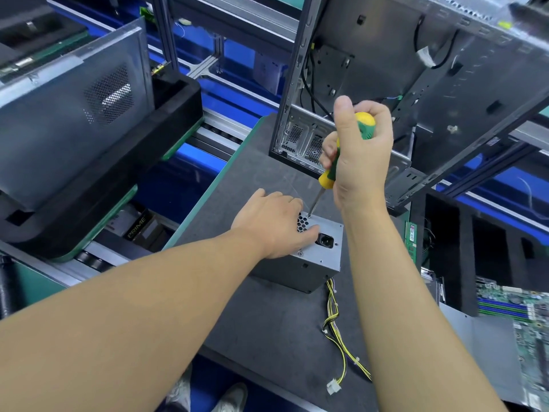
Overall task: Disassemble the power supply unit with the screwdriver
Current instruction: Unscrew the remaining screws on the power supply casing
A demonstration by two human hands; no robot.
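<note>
A grey metal power supply unit (pixel 319 257) stands on the dark mat in the middle, its face with honeycomb vent and black power socket turned up. My left hand (pixel 273 224) rests on that top face, fingers over the vent, thumb beside the socket. My right hand (pixel 361 153) grips the green-and-yellow handle of a screwdriver (pixel 328 175), held nearly upright. Its tip sits on a screw at the unit's far top edge. A bundle of yellow and black cables (pixel 338 328) trails from the unit toward me and ends in a white connector.
An open grey computer case (pixel 401 93) stands just behind the unit. A second case (pixel 71 93) on black foam sits on the conveyor at left. Black foam trays and a motherboard (pixel 523 322) lie at right. The mat's green edge (pixel 208 188) runs along the left.
</note>
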